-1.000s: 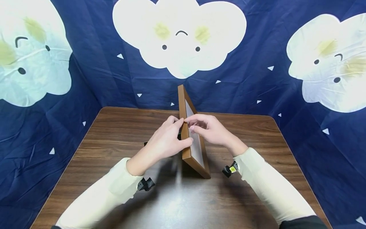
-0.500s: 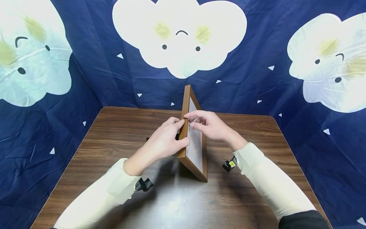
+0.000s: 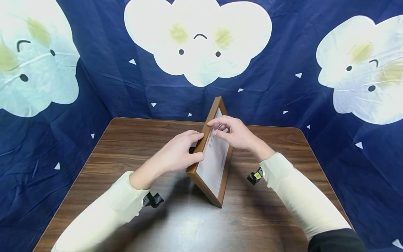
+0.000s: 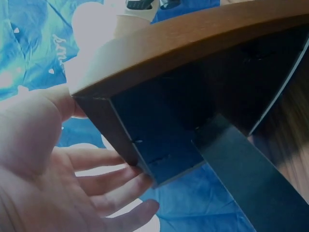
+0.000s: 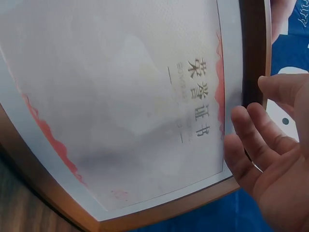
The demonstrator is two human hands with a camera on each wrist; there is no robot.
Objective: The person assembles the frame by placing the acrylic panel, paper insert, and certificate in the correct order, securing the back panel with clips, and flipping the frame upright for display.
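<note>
A brown wooden picture frame (image 3: 217,164) stands tilted on the table, with a certificate (image 5: 120,96) behind its front. My left hand (image 3: 176,150) holds the frame's upper edge, thumb towards the front. In the left wrist view, the fingers of my left hand (image 4: 96,179) lie along the edge by the dark backing (image 4: 159,121), from which a stand leg (image 4: 251,174) extends. At the same edge, farther back, a fingertip of my right hand (image 3: 236,134) touches the wood. The other fingers of that right hand (image 5: 275,140) bend loosely before the front, apparently holding nothing.
A brown wood-grain table (image 3: 267,210) lies beneath the frame. Blue cloth (image 3: 104,87) with cloud faces (image 3: 198,38) hangs behind and on both sides. Each wrist carries a small black camera mount (image 3: 153,200).
The frame has turned so its certificate faces me more; its far end has swung right and its near end left. My left hand has moved left with it, my right hand slightly upward.
</note>
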